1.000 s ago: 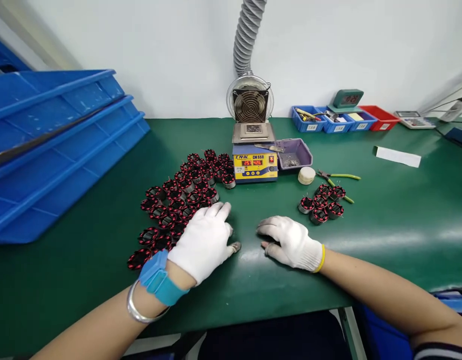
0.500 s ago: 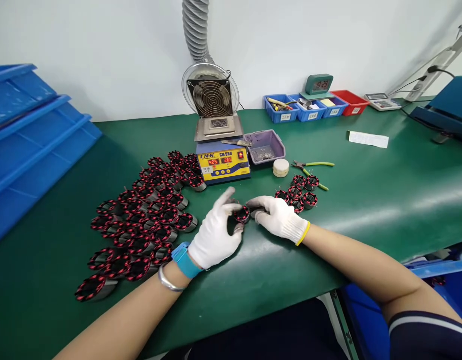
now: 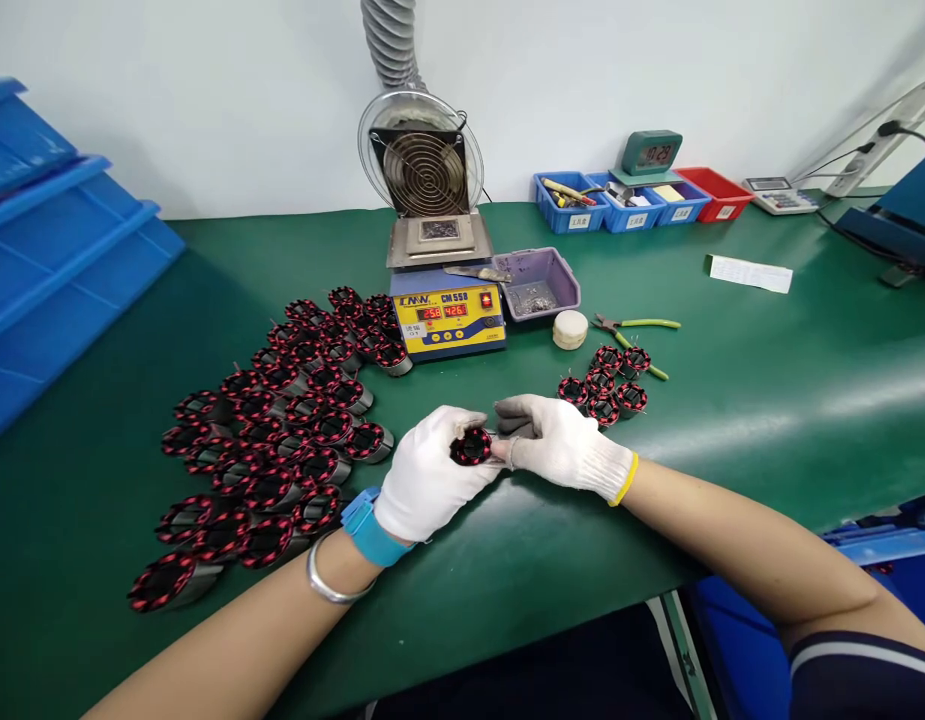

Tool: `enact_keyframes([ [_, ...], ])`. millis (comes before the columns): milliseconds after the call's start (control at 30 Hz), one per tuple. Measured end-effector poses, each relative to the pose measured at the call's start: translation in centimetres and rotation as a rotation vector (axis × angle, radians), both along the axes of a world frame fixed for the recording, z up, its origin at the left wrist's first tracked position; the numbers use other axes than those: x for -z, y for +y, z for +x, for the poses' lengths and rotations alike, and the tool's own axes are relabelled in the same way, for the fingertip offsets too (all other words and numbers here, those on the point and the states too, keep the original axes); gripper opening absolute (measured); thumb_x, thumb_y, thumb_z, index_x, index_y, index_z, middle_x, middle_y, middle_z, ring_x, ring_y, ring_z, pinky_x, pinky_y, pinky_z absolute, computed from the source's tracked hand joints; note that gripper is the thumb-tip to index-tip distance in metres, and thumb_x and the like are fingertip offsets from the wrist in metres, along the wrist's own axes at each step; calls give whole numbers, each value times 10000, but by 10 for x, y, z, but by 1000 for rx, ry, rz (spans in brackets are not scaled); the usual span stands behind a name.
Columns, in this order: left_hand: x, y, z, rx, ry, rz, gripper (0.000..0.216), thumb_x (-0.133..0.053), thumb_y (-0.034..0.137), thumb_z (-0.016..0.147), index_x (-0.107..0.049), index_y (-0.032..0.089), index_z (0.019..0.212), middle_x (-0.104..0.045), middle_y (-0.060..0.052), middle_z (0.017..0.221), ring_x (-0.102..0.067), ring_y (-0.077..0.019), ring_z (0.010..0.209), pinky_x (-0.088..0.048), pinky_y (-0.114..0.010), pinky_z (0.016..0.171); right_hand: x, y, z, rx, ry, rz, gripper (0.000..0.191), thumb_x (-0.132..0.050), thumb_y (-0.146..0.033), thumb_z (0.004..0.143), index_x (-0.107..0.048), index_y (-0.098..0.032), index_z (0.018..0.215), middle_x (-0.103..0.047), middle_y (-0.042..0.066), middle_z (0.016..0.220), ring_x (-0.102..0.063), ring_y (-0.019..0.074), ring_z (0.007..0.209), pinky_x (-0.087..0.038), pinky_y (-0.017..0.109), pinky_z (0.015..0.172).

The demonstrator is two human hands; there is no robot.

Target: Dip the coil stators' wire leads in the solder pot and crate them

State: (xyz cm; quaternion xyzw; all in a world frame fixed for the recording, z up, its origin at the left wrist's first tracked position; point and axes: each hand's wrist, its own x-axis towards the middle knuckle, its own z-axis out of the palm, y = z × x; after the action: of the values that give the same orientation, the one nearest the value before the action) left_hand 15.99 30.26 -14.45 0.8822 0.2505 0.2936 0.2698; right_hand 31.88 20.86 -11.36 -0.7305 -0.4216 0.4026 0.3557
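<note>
Both my hands wear white gloves and meet over the green mat near its front edge. My left hand is closed round a small round coil wound with red wire. My right hand pinches at the coil's right side with its fingertips. A large spread of several like coils lies to the left of my hands. A small cluster of coils sits just right of and beyond my right hand.
A yellow-and-blue solder pot unit with a fan stands behind. Beside it are a purple tray, a white round pad and green-handled cutters. Blue crates stand at left, small bins at the back.
My left hand lifted a coil from the pile and brought it to the middle. My right hand came in to meet it. The view shifted right and down.
</note>
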Motion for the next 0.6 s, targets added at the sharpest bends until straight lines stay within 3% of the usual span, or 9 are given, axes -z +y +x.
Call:
enact_keyframes([
  [100, -2, -2, -3, 26, -107, 79, 380, -699, 274, 676, -627, 181, 1037, -664, -55, 1008, -655, -206, 908, -541, -305, 826, -5, -2, -11, -61, 187, 47, 411, -690, -287, 743, -655, -207, 1145, -724, 20, 947, -685, 177, 847, -564, 282, 742],
  [167, -2, -4, -3, 9, -121, 10, 450, -702, 284, 682, -619, 174, 1110, -642, -85, 1143, -633, -239, 1038, -528, -341, 916, -8, -4, -19, -7, 201, 90, 399, -653, -270, 763, -641, -203, 1156, -718, 19, 964, -679, 163, 839, -561, 275, 734],
  [300, 8, -9, -1, 62, -87, -339, 612, -656, 332, 755, -502, 169, 1325, -584, -106, 1314, -584, -261, 1173, -477, -393, 1033, -10, -8, -28, 111, -86, 113, 508, -741, -296, 655, -637, -241, 1149, -706, 11, 1008, -670, 165, 813, -564, 307, 750],
  [400, 12, -11, 0, 69, -82, -411, 719, -654, 304, 733, -425, 167, 1401, -540, -104, 1373, -544, -276, 1230, -435, -398, 1080, -12, -11, -27, 71, -262, 198, 502, -742, -333, 645, -646, -260, 1131, -706, -1, 1018, -672, 167, 843, -558, 313, 788],
  [500, 6, -11, 1, -7, -33, -382, 694, -623, 287, 708, -464, 148, 1369, -621, -112, 1266, -594, -297, 1155, -478, -420, 1016, -16, -13, -23, 25, -443, 272, 472, -713, -331, 660, -649, -264, 1123, -706, 4, 1022, -670, 187, 889, -550, 325, 799],
  [600, -5, -9, -1, 12, 46, -477, 330, -548, 269, 743, -647, 163, 1040, -719, -63, 911, -682, -243, 855, -558, -355, 785, -18, -15, -19, 48, -549, 297, 478, -699, -330, 666, -640, -272, 1137, -703, 7, 1030, -667, 201, 919, -547, 339, 812],
])
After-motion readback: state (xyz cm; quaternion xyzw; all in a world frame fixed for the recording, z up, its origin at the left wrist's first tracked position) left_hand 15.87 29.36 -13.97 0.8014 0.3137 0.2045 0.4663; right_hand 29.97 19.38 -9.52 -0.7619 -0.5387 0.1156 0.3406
